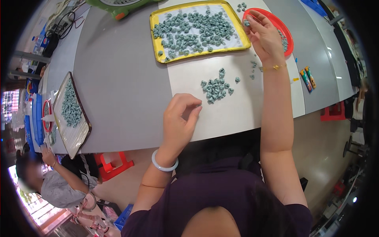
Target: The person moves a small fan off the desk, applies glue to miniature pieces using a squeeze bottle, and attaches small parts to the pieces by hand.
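Note:
My left hand [179, 118] is over the pale table, thumb and forefinger pinched at their tips. Whatever sits between them is too small to make out. Just beyond those fingertips lies a loose heap of small grey-green pieces [215, 90]. Raised at the upper right, my right hand [266, 39] pinches a small grey-green piece [246, 23] beside the red oval tray [290, 41], which it partly covers. More such pieces show in that tray. Left of my right hand stands a yellow-rimmed tray [157, 46], its white lining spread with many similar pieces.
A few stray pieces [253, 72] lie by my right forearm. Two colourful tubes [308, 79] rest farther right. At left, a dark-edged tray [75, 138] holds more pieces near a seated co-worker [65, 187]. A green device [118, 8] stands at the far edge; red stools [114, 166] stand below.

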A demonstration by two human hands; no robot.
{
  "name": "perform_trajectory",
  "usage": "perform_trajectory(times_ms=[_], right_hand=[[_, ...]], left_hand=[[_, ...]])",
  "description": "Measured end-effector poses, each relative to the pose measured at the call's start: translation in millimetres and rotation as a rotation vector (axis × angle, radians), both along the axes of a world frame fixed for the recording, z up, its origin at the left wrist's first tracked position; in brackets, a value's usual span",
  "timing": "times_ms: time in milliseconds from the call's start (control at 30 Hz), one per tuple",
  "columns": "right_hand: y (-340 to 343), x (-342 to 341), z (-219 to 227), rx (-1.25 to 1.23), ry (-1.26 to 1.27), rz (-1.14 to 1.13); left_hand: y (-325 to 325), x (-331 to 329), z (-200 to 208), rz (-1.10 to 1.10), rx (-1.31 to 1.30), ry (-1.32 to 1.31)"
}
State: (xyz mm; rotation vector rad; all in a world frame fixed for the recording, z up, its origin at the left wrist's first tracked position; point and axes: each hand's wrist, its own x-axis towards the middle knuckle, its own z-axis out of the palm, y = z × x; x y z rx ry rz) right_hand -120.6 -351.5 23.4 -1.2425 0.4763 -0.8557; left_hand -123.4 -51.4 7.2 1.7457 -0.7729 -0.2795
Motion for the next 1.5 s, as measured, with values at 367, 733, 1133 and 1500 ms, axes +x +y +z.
perform_trajectory(times_ms=[367, 733, 1133, 1500], right_hand=[[16, 10, -9, 0.328, -0.015, 0.147], [109, -6, 2, -0.957, 0.494, 0.651], [100, -44, 35, -0.935, 0.152, 0.117], [38, -160, -24, -0.399, 0.495, -0.013]], left_hand=[[-4, 0, -1, -0.034, -0.058, 0.166], [-4, 2, 4, 0.003, 0.006, 0.176], [2, 2, -3, -0.028, -0.298, 0.485], [-12, -30, 2, -0.017, -0.270, 0.568]])
